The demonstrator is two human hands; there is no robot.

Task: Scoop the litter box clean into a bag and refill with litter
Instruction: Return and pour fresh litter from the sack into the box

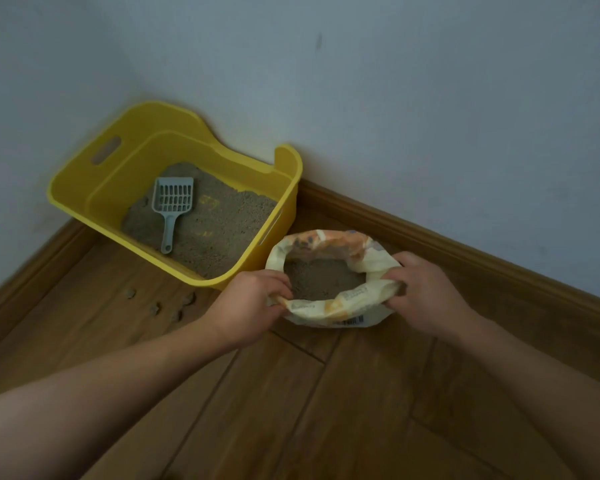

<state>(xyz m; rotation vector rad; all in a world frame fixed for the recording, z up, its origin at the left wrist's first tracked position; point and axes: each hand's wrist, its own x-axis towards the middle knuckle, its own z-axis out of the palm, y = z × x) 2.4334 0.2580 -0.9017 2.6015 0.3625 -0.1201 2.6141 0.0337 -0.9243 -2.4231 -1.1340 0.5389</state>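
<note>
Litter bag (326, 311) held open
My left grip (253, 299) and right grip (426, 296) pinch its rim, spreading the mouth wide.

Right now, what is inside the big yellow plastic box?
Grey-brown litter covers most of the floor of the yellow plastic box, and a pale blue slotted plastic scoop lies on top. Whatever is buried under the litter and scoop is hidden.

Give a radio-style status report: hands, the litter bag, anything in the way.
Left hand, right hand both grip litter bag rim; bag open, beside yellow litter box. Scoop lies on litter inside. Loose clumps on floor left of bag.
</note>
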